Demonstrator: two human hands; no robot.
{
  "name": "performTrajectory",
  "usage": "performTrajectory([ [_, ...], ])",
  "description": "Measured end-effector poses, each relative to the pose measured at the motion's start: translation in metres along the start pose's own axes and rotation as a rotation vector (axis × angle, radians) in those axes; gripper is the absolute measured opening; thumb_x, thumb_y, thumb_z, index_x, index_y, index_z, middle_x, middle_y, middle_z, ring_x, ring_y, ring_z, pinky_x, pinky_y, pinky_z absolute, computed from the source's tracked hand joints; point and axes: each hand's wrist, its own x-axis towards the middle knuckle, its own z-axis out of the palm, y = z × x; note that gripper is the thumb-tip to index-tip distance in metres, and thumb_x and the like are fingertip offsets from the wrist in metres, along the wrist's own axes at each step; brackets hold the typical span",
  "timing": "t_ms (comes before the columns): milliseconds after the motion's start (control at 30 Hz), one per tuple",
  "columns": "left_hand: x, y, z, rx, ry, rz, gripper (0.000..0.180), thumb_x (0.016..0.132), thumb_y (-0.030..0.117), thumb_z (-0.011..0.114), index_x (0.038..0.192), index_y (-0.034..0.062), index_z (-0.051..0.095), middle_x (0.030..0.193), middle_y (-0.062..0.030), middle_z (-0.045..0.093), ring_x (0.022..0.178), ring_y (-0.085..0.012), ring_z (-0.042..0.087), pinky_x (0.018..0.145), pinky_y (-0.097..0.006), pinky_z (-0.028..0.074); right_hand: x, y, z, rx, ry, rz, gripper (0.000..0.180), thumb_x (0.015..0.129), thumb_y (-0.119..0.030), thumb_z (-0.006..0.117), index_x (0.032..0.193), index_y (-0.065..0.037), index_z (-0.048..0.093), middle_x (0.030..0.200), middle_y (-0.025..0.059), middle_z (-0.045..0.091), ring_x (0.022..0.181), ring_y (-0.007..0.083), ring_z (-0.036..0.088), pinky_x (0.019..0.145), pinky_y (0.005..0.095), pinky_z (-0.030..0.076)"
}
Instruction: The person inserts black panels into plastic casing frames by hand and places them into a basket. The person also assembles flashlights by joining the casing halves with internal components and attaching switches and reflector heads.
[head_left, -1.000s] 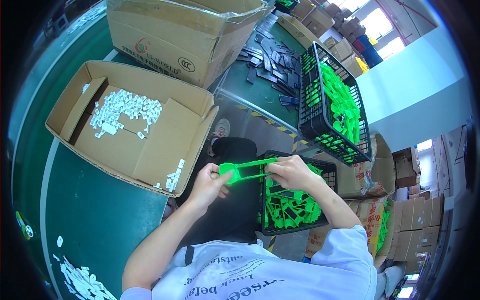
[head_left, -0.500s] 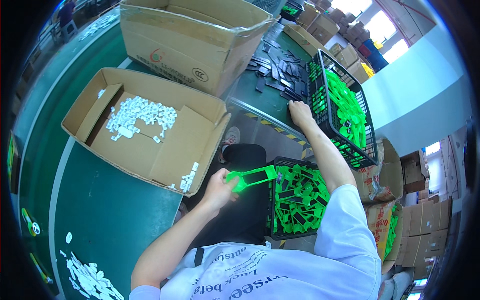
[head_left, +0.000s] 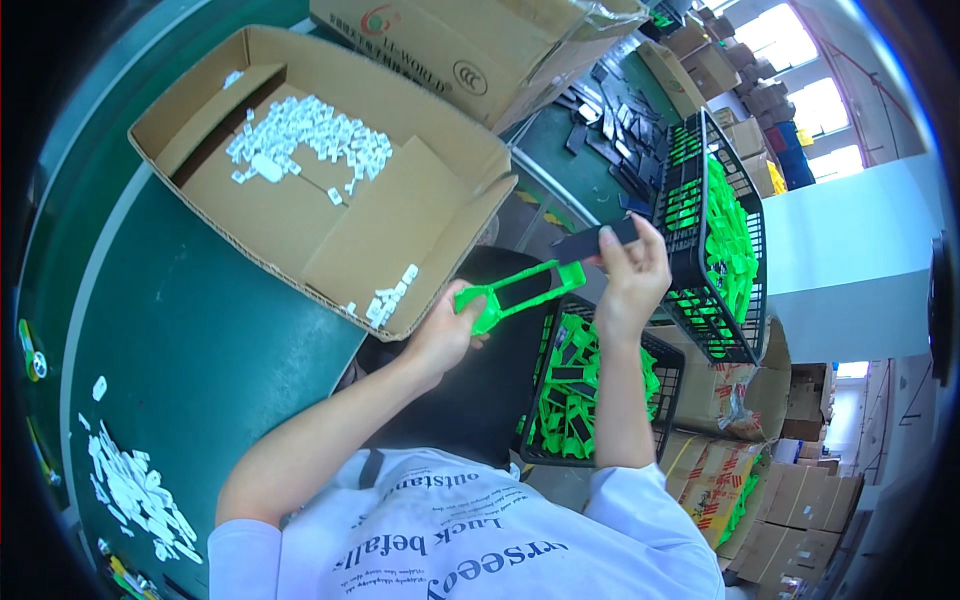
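My left hand (head_left: 446,330) is closed on one end of a bright green plastic frame (head_left: 487,312) with a long rectangular opening. The frame tilts up to the right, over my lap. Just beyond its far end, my right hand (head_left: 634,270) pinches a flat black rectangular strip (head_left: 590,242) between thumb and fingers. The strip hangs close above the frame's end; whether they touch I cannot tell. More black strips (head_left: 622,130) lie in a loose heap on the green table, past my right hand.
An open cardboard tray (head_left: 330,240) with small white parts stands at left, before a large carton (head_left: 440,50). Black crates of green parts stand at right (head_left: 712,250) and beside my lap (head_left: 672,385). White pieces (head_left: 140,495) lie on the table's near left.
My right hand has come back from the strip heap toward the green frame, now with a black strip in its fingers. My left hand still holds the frame. The view has shifted.
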Motion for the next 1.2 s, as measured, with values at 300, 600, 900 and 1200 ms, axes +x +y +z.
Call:
performTrajectory([
  [300, -0.003, 0.005, 0.003, 0.034, 0.037, 0.044, 0.012, 0.103, 0.015, 0.052, 0.099, 0.0046, 0.057, 0.081, -0.0045, 0.062, 0.067, -0.0099, 0.060, 0.059, -0.025, 0.049, -0.075, 0.014, 0.028, 0.003, 0.042, 0.122, 0.036, 0.086, 0.003, 0.072, 0.117, 0.003, 0.054, 0.068, 0.0047, 0.060, 0.061, 0.0067, 0.061, 0.057, 0.0222, 0.054],
  [600, -0.003, 0.003, 0.004, 0.070, 0.074, 0.045, 0.012, 0.103, 0.014, 0.052, 0.097, 0.0041, 0.056, 0.081, -0.0046, 0.060, 0.065, -0.0101, 0.059, 0.058, -0.025, 0.048, -0.083, 0.018, 0.030, -0.104, 0.062, 0.052, 0.033, 0.086, -0.001, 0.074, 0.113, 0.003, 0.056, 0.064, 0.0042, 0.061, 0.056, 0.0055, 0.060, 0.052, 0.0206, 0.050],
  [900, -0.003, 0.002, 0.003, 0.123, 0.112, 0.038, 0.013, 0.103, 0.014, 0.052, 0.096, 0.0045, 0.056, 0.080, -0.0036, 0.059, 0.065, -0.0094, 0.057, 0.056, -0.024, 0.046, -0.086, 0.016, 0.033, -0.233, 0.045, -0.058, 0.031, 0.085, 0.000, 0.074, 0.110, 0.003, 0.057, 0.065, 0.0073, 0.063, 0.056, 0.0068, 0.061, 0.051, 0.0197, 0.047],
  [1200, 0.001, -0.008, 0.003, 0.079, 0.190, 0.099, 0.011, 0.101, 0.012, 0.052, 0.093, 0.0058, 0.056, 0.076, -0.0022, 0.058, 0.062, -0.0084, 0.054, 0.054, -0.024, 0.043, -0.088, 0.018, 0.044, -0.322, 0.052, -0.189, 0.031, 0.086, 0.000, 0.073, 0.112, 0.003, 0.055, 0.064, 0.0049, 0.060, 0.054, 0.0061, 0.058, 0.048, 0.0212, 0.045],
])
